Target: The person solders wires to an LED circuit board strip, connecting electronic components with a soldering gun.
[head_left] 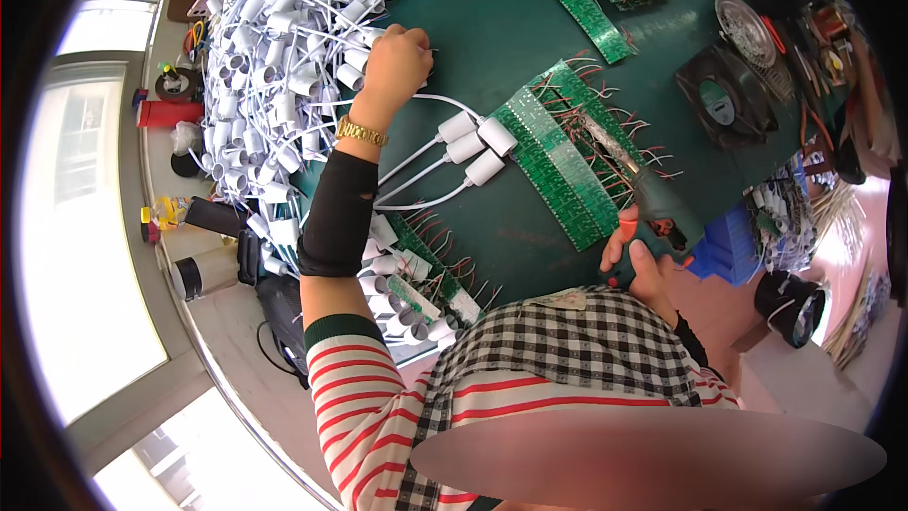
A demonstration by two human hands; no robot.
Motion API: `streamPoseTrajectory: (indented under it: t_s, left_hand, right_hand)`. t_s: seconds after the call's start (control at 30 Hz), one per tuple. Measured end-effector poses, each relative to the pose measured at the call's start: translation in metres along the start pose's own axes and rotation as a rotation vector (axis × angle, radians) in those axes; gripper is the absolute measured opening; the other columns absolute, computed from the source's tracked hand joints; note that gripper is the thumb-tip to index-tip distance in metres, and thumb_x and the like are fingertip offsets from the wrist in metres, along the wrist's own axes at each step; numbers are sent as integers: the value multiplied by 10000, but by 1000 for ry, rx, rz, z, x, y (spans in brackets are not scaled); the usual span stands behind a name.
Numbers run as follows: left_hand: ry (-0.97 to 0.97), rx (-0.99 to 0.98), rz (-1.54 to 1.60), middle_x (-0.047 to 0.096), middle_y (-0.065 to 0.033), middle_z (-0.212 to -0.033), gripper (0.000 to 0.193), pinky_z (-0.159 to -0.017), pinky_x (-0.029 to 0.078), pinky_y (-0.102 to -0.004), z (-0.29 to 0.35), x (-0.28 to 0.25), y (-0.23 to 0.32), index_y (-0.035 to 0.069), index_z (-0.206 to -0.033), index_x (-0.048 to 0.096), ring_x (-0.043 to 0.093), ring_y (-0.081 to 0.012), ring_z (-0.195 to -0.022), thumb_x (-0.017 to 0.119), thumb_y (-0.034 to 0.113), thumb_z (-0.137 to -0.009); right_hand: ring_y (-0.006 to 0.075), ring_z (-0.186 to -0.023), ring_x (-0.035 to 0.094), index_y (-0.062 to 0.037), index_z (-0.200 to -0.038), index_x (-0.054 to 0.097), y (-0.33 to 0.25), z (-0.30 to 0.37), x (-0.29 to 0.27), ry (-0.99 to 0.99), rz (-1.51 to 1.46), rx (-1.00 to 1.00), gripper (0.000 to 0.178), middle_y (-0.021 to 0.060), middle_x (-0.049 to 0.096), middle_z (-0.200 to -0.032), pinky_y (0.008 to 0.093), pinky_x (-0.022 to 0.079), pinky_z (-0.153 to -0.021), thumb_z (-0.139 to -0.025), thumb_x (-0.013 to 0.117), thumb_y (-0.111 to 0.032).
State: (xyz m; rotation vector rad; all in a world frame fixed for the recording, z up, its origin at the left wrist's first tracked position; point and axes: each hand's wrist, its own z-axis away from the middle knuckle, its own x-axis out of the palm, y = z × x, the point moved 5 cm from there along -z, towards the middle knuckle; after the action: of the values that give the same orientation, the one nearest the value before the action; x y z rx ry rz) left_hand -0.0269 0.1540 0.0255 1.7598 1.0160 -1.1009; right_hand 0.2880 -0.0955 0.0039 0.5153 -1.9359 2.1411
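Note:
My left hand (pixel 398 64), a gold watch on its wrist, is closed at the right edge of a big heap of white cylindrical housings with white cables (pixel 274 85). Whatever lies in its fingers is hidden. Several white housings (pixel 484 168) lie apart from the heap, touching or close to a panel of green circuit boards (pixel 558 170). More boards with brown and white wires (pixel 586 114) rest on that panel. Near its lower right corner my right hand (pixel 645 270), with an orange finger cover, is wrapped round a dark-handled tool (pixel 619 274) whose kind I cannot make out.
Further green boards (pixel 579 5) lie at the far side of the dark green table. White housings and wired boards (pixel 416 289) sit by my left elbow. A black fan (pixel 724 95) and a metal dish (pixel 745 30) stand right, above a blue bin (pixel 728 244). Bottles (pixel 168 212) line the left.

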Motion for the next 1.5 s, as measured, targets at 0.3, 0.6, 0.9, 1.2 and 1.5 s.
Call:
streamPoseTrajectory:
  t_s: [0.3,0.6,0.9,1.2,1.5]
  left_hand:
    - [465,137,55,633,-102,-855,65,-712,502,-373,13,-48,-3,34,-754,639,604,-299,-781,661,34,-693]
    - [974,478,-447,655,-75,-927,80,-590,484,-244,76,-235,66,23,-795,681,605,-174,-761,712,2,-724]
    - [-247,-50,650,601,-100,-910,47,-654,456,-309,119,-79,150,2,-776,650,577,-231,-745,659,15,-732]
    - [150,26,325,610,-39,-1026,60,-853,403,-362,131,-15,158,61,-699,673,497,-261,-980,717,77,-661]
    - [101,56,198,523,-42,-1118,86,-876,324,-448,130,-18,152,86,-696,656,440,-306,-1040,715,130,-653]
  right_hand:
    - [158,-626,546,-14,-1224,416,-2,9,-5,33,-34,-13,371,78,525,-747,285,462,-572,-918,515,-200]
    - [146,-642,547,-19,-1215,426,-5,18,-4,38,-57,20,358,64,525,-755,279,471,-591,-915,526,-185]
    - [180,-617,545,-11,-1225,406,1,20,1,-8,-8,20,429,87,515,-736,295,445,-565,-899,537,-257]
    - [174,-616,555,4,-1205,422,11,31,-16,20,72,-31,419,85,530,-734,289,452,-559,-882,541,-235]
    - [166,-630,564,6,-1189,435,9,30,-7,-53,141,-16,370,84,544,-747,293,476,-592,-885,529,-181]
